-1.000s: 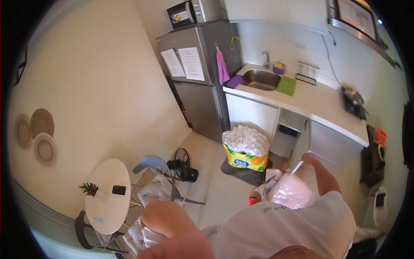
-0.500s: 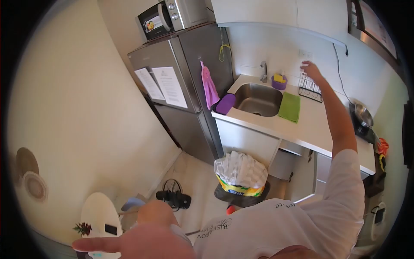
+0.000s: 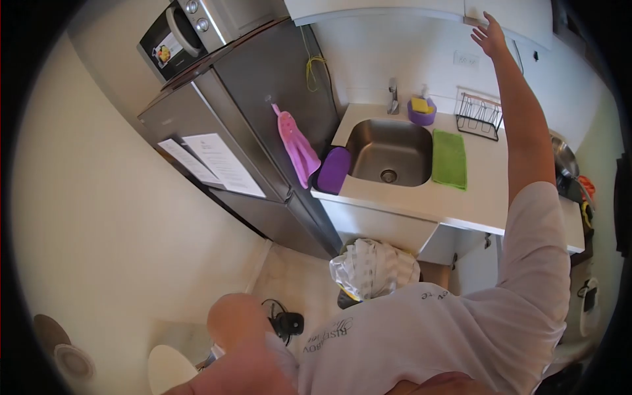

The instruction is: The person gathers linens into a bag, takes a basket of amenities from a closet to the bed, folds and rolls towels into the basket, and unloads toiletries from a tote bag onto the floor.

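Note:
My right hand (image 3: 489, 37) is raised in front of the white upper cabinet (image 3: 503, 20), near its lower edge. Its fingers are apart and nothing is in them; whether they touch the cabinet I cannot tell. Below the raised arm, a black wire dish rack (image 3: 479, 118) stands on the white counter (image 3: 388, 205). My left hand (image 3: 247, 372) is close to the camera at the bottom edge, blurred and cut off, so its fingers are mostly hidden. A white round table (image 3: 168, 368) shows just beyond it.
A steel sink (image 3: 388, 153) has a green cloth (image 3: 449, 160) beside it and a purple holder (image 3: 422, 117) with a yellow sponge behind. The grey fridge (image 3: 263, 79) carries a microwave (image 3: 174, 39). A stuffed bag (image 3: 375, 268) is on the floor near an open lower cabinet door (image 3: 477, 263).
My right hand has risen from the dish rack to the upper cabinet, and its fingers have spread. My left hand has dropped further out of the bottom edge. The view has shifted.

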